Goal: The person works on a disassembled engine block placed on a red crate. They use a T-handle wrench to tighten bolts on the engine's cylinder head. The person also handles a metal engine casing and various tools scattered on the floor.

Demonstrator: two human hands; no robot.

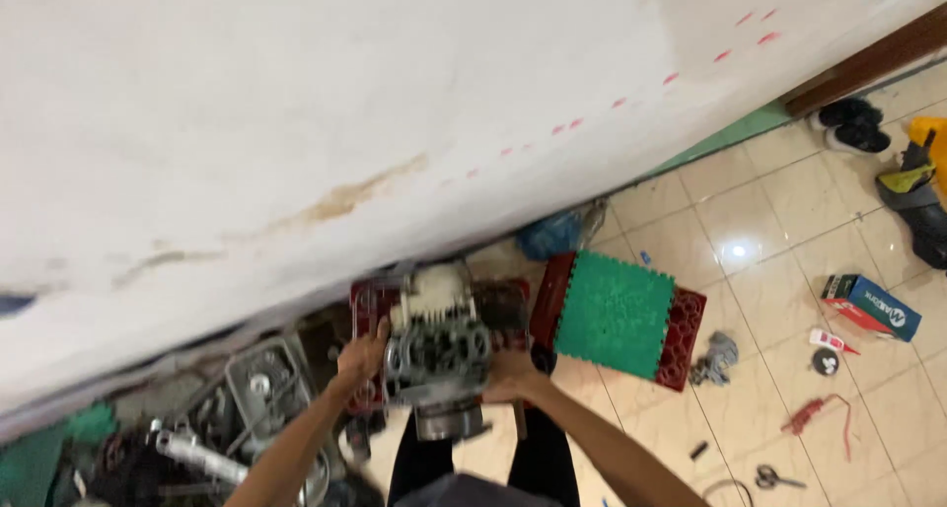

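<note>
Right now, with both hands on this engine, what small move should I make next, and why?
Probably ease the engine straight down onto the red crate beneath it. The left hand and right hand grip opposite sides, the view is tilted, and metal parts crowd the floor to the left.

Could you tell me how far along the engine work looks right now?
Done: the engine sits on a red crate. In hand: left hand and right hand grip its sides. Left: parts lie loose beside it; scissors lie untouched.
</note>
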